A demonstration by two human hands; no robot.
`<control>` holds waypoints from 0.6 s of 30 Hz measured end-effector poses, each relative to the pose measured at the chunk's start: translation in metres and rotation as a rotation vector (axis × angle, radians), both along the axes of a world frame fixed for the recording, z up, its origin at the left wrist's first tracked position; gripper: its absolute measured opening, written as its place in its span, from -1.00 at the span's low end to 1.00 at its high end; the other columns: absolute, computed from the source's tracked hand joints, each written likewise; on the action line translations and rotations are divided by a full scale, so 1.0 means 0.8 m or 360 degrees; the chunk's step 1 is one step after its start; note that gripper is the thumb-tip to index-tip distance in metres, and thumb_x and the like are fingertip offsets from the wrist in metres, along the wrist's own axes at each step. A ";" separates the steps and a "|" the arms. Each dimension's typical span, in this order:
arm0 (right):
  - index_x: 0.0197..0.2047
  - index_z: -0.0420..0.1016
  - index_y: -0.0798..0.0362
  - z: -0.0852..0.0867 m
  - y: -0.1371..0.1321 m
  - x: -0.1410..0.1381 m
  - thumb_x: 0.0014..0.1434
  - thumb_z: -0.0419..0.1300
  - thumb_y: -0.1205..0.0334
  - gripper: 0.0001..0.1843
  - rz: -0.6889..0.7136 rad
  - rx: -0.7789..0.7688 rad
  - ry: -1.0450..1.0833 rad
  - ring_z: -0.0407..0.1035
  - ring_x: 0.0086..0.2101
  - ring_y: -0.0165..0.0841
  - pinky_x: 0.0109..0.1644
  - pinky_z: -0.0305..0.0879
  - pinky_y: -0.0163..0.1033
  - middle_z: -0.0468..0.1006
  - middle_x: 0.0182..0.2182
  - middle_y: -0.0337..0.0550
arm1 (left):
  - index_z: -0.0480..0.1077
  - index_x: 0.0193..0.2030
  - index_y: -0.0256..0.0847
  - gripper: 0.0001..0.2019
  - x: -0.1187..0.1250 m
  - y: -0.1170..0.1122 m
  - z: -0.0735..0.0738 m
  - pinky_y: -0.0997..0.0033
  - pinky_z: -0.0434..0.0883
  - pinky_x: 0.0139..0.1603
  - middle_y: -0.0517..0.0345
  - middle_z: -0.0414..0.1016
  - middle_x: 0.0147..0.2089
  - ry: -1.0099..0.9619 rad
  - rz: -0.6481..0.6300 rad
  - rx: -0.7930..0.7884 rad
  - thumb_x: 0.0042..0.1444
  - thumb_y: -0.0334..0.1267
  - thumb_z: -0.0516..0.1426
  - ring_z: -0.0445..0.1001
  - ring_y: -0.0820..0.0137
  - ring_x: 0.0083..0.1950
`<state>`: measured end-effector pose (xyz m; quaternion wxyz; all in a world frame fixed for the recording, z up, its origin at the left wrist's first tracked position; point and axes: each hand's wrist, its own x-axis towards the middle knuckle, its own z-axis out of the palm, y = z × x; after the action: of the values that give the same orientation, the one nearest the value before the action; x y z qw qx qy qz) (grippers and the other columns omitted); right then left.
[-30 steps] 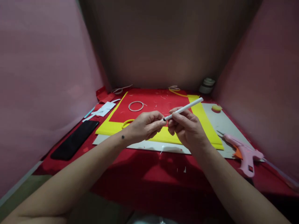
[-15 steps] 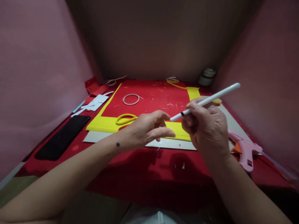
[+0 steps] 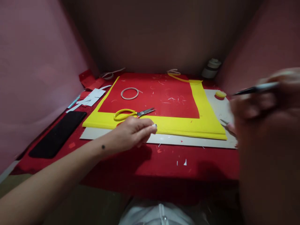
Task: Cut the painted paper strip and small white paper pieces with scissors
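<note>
My right hand, blurred and raised close to the camera at the right, grips a white marker pen whose dark tip is bare and points left. Low over the front edge of the yellow corrugated sheets, my left hand is pinched around a small white pen cap, of which only the end shows. Just behind the left hand, yellow-handled scissors lie partly over the red corrugated sheet. A pale paper ring rests farther back on the red sheet.
A black phone and white paper scraps lie at the left. Toward the back right stand a white-lidded bottle and a small yellow-and-red disc. Pale board sits under the sheets. Pink walls flank the table.
The marker has come apart from its cap. My right hand has moved right and nearer the camera with the pen; my left hand has closed on the cap and shifted left.
</note>
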<state>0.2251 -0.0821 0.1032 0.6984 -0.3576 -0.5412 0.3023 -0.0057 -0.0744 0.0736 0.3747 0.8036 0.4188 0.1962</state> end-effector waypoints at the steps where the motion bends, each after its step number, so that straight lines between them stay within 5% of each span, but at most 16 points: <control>1: -0.50 0.22 0.00 -0.005 0.001 -0.006 0.11 0.04 0.40 -0.82 0.0011 -0.0101 0.0147 0.08 -0.70 -0.60 -0.66 -0.04 -0.39 0.14 -0.69 -0.43 | 0.31 -0.51 -0.21 -0.71 -0.005 0.003 0.000 0.55 0.20 -0.58 0.24 0.32 -0.63 -0.0097 0.0017 -0.0113 0.18 -0.16 -0.02 0.25 0.57 -0.62; 4: -0.42 0.29 -0.01 -0.034 0.003 -0.035 0.14 0.10 0.28 -0.90 0.0289 -0.0355 0.0109 0.19 -0.67 -0.54 -0.63 0.13 -0.39 0.24 -0.67 -0.41 | 0.39 -0.35 -0.20 -0.77 -0.012 0.012 0.004 0.55 0.22 -0.64 0.22 0.38 -0.61 -0.0427 0.0107 -0.0251 0.16 -0.13 0.00 0.31 0.54 -0.64; 9: -0.40 0.30 0.03 -0.081 0.006 -0.051 0.11 0.16 0.22 -0.89 0.0383 -0.0651 -0.0161 0.24 -0.62 -0.53 -0.56 0.21 -0.40 0.31 -0.63 -0.37 | 0.34 -0.12 -0.16 -0.77 -0.014 0.028 0.008 0.60 0.18 -0.68 0.27 0.33 -0.64 -0.0700 0.0280 -0.0260 0.16 -0.15 -0.01 0.34 0.54 -0.66; 18: -0.37 0.33 0.04 -0.111 -0.013 -0.042 0.08 0.19 0.27 -0.92 0.0316 -0.0743 -0.0400 0.24 -0.60 -0.52 -0.52 0.22 -0.38 0.33 -0.60 -0.36 | 0.39 -0.43 -0.19 -0.87 0.004 0.031 -0.014 0.51 0.15 -0.44 0.20 0.34 -0.53 0.0343 -0.0048 0.0105 0.04 -0.22 0.10 0.33 0.47 -0.45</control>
<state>0.1913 -0.0921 0.0141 0.4916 -0.4885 -0.5717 0.4391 -0.0028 -0.0497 0.0621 0.3039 0.8380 0.4378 0.1167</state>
